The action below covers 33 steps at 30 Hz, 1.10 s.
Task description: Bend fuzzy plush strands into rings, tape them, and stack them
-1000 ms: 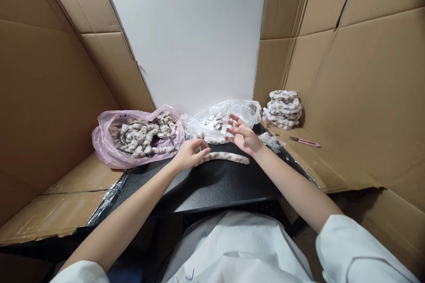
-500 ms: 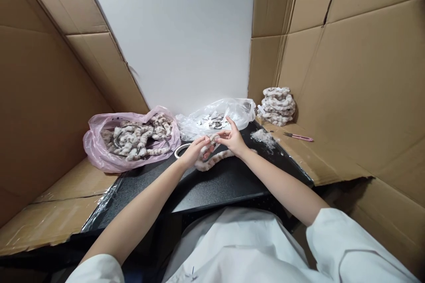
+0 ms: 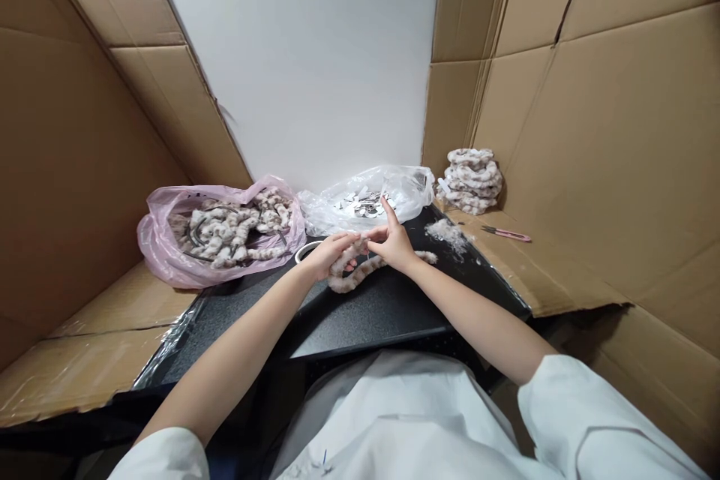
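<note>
A fluffy strip with white and brown bands [image 3: 352,283] curves over the black tabletop, its near end raised between both hands. My left hand [image 3: 331,255] is closed round it from the left. From the right, my right hand [image 3: 394,244] pinches the same end, with one finger pointing up. What exactly lies between the fingertips is partly hidden. The strip's other end [image 3: 428,257] shows to the right, behind my right wrist. Just left of my left hand lies a white ring [image 3: 304,250], perhaps a tape roll, partly covered.
A pink bag [image 3: 160,255] full of fluffy strips stands at left. Behind my hands lies a clear bag [image 3: 413,191] of small metal and white pieces. Coiled fluffy rings [image 3: 472,180], pink thread snips [image 3: 509,233] and loose fluff [image 3: 447,235] are at right. Cardboard walls [image 3: 613,150] flank the table.
My hands stay at the strip's end with small finger shifts. The strip's far end now shows more behind my right wrist. The view has shifted slightly.
</note>
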Each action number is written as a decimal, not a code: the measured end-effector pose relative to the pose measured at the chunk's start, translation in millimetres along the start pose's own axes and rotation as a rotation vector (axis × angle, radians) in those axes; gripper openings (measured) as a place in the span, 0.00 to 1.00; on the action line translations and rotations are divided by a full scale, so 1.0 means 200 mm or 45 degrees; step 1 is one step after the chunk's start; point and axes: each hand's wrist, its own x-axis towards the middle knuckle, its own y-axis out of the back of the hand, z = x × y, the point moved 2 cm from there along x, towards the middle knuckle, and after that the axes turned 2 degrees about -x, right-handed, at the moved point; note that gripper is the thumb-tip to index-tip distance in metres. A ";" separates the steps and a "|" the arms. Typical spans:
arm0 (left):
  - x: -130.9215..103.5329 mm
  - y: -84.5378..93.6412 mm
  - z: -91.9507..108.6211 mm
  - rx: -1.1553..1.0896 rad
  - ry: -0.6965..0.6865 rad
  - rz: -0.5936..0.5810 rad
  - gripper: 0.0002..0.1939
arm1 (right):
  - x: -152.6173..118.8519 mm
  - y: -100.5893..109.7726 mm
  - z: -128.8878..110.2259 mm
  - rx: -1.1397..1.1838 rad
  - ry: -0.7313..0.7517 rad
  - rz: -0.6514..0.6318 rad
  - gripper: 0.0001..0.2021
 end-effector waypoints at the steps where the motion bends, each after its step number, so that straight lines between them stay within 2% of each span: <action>1: 0.00 0.00 0.00 0.019 -0.011 -0.003 0.18 | 0.00 0.00 -0.01 -0.023 -0.001 -0.008 0.51; 5: -0.01 0.01 0.00 0.045 -0.104 -0.007 0.19 | 0.00 0.00 -0.02 -0.007 0.029 -0.032 0.51; 8: -0.01 0.02 0.00 0.036 -0.202 -0.003 0.19 | 0.01 0.01 -0.02 0.132 0.059 -0.058 0.54; 12: -0.01 0.02 0.00 -0.051 -0.225 -0.094 0.20 | 0.03 0.01 0.02 0.403 -0.110 -0.237 0.58; 14: -0.02 0.02 0.01 -0.089 -0.202 -0.130 0.20 | 0.03 0.00 0.03 0.466 -0.194 -0.267 0.60; 26: -0.04 0.01 0.00 -0.154 -0.166 -0.187 0.23 | 0.03 0.03 0.03 0.549 -0.267 -0.159 0.65; 33: -0.05 -0.01 -0.01 -0.106 -0.212 -0.132 0.22 | 0.02 0.03 0.01 0.495 -0.152 -0.148 0.63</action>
